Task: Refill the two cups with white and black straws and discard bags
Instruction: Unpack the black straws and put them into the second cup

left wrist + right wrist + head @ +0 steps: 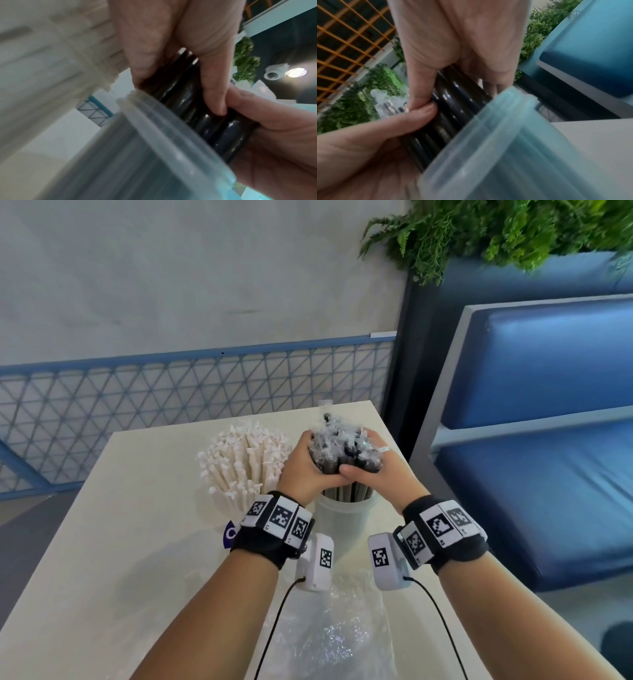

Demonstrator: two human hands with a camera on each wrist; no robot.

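Both hands wrap a thick bundle of black straws in clear wrappers. The bundle's lower ends stand inside a translucent cup. My left hand grips the bundle from the left, my right hand from the right, thumbs meeting at the front. In the left wrist view the black straws enter the cup rim. The right wrist view shows the black straws above the cup rim. White straws fan out of a second cup, mostly hidden behind my left wrist.
A crumpled clear plastic bag lies on the beige table near its front edge, between my forearms. A blue padded bench stands to the right. A blue lattice railing runs behind the table.
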